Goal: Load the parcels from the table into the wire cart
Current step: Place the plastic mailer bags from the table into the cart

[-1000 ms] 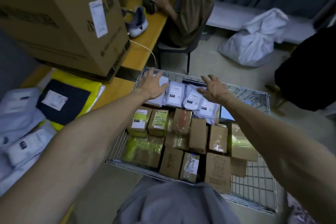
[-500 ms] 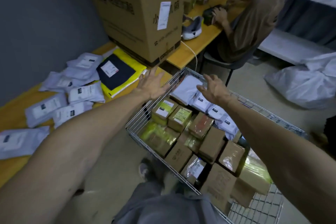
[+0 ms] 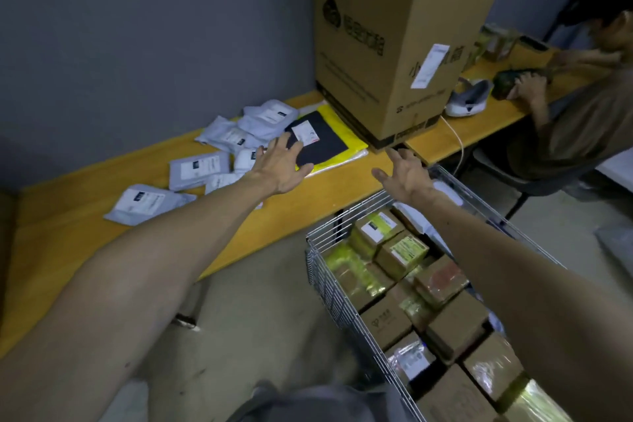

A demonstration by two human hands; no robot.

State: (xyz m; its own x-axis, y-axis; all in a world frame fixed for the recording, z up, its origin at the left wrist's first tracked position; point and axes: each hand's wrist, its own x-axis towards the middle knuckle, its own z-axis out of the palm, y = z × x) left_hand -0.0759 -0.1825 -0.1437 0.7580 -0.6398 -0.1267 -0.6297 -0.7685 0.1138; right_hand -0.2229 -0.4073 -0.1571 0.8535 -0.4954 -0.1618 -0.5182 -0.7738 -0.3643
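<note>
Reaching across the table [image 3: 342,188], your left hand [image 3: 284,164], spread and empty, overlaps the near edge of the black mailer [image 3: 322,144]; your right hand [image 3: 406,175], also open, hangs farther off by the wire cart [image 3: 346,215].

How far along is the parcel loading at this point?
Done: the wire cart holds many boxes. In hand: nothing; the left hand reaches open toward the black parcel, the right hand is open too. Left: grey mailers, that parcel and a yellow parcel on the table.
</note>
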